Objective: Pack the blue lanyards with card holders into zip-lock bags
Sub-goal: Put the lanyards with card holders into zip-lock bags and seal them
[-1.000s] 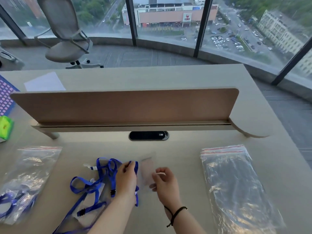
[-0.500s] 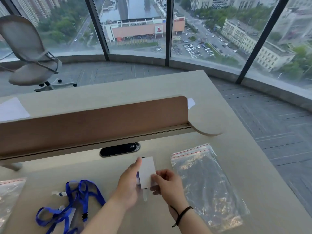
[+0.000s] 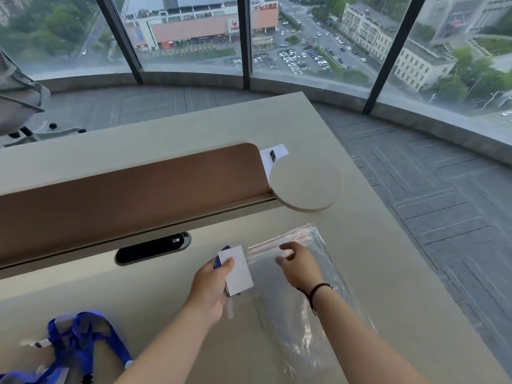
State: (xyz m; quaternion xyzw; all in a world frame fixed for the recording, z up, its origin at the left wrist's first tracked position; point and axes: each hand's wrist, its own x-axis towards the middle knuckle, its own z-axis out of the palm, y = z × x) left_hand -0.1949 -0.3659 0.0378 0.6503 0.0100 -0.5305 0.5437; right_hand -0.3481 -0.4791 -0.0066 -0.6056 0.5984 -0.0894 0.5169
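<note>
My left hand [image 3: 212, 286] grips a white card holder [image 3: 237, 268] with a bundled blue lanyard tucked behind it, just left of the clear zip-lock bag [image 3: 302, 322]. That bag lies flat on the desk with its red-striped mouth toward the divider. My right hand [image 3: 297, 263] hovers over the bag's mouth, fingers loosely curled and holding nothing. A heap of more blue lanyards [image 3: 74, 345] with holders lies at the lower left.
A brown divider panel [image 3: 130, 195] crosses the desk behind the work spot, with a round end shelf [image 3: 306, 181] and a black cable port [image 3: 152, 248] below it. A white paper with a small black object [image 3: 273, 156] lies beyond. The desk's right edge runs close to the bag.
My right hand let go of the card holder and moved right onto the bag's mouth. My left hand keeps the holder and lanyard. The view swung further right.
</note>
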